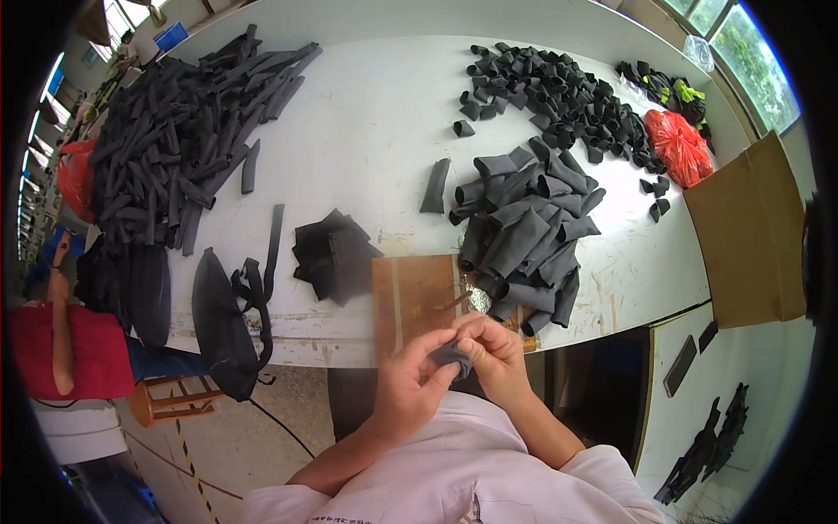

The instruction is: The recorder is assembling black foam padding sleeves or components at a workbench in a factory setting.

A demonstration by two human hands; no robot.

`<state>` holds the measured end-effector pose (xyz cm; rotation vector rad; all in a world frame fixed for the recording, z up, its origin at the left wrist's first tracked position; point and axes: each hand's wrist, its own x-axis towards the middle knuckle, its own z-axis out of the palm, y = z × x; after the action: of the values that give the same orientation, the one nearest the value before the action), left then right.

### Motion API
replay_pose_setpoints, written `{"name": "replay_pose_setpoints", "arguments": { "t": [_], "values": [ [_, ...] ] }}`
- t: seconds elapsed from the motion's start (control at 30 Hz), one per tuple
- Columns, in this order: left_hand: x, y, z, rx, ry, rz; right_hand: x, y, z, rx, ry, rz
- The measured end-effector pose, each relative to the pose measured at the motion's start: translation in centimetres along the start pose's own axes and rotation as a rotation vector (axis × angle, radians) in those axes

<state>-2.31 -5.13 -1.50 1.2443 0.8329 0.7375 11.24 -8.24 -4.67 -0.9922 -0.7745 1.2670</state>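
Close to my body, both hands hold one small dark grey fabric piece (451, 356), rolled or folded over. My left hand (410, 374) is closed around it, with thumb and fingers on its near side. With thumb and forefinger, my right hand (491, 354) pinches its upper right edge. Fingers cover much of the piece. Just beyond my hands lies a brown board (415, 293) at the table edge. A heap of dark grey fabric tubes (524, 218) rests partly over the board's right side.
Long dark strips (175, 140) pile up at the far left; short black tubes (559, 92) spread at the far right. Flat black squares (334, 256) and a black strapped item (225, 323) lie left. A red bag (678, 148) and cardboard (746, 236) stand right. A person in red (70, 354) sits left.
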Motion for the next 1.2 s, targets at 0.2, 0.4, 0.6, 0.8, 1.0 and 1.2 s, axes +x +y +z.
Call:
{"name": "replay_pose_setpoints", "arguments": {
  "t": [0.2, 0.4, 0.6, 0.8, 1.0, 1.2],
  "values": [
    [2.0, 3.1, 1.0, 0.004, 0.172, 0.232, 1.6, -4.8, 1.2, -0.665, 0.032, -0.382],
    [5.4, 6.0, -1.2, -1.332, -0.513, -0.336, 4.6, -8.4, 1.0, -0.306, -0.075, 0.006],
    [7.6, -2.4, -1.9, -1.477, -0.108, -0.606, 5.1, -2.4, -2.1, 0.252, -0.099, 0.324],
    [7.0, 3.1, -0.8, -1.594, -0.161, -0.49, 6.8, -6.8, -0.8, -0.044, -0.252, 0.249],
    [5.3, -1.2, 0.0, -0.703, -0.027, -0.17, 5.7, -1.3, -3.5, 0.093, -0.222, 0.406],
    [7.2, 0.6, -1.8, -1.512, -0.251, -0.423, 7.1, -4.9, -1.6, -0.09, -0.271, 0.222]
  ]
}}
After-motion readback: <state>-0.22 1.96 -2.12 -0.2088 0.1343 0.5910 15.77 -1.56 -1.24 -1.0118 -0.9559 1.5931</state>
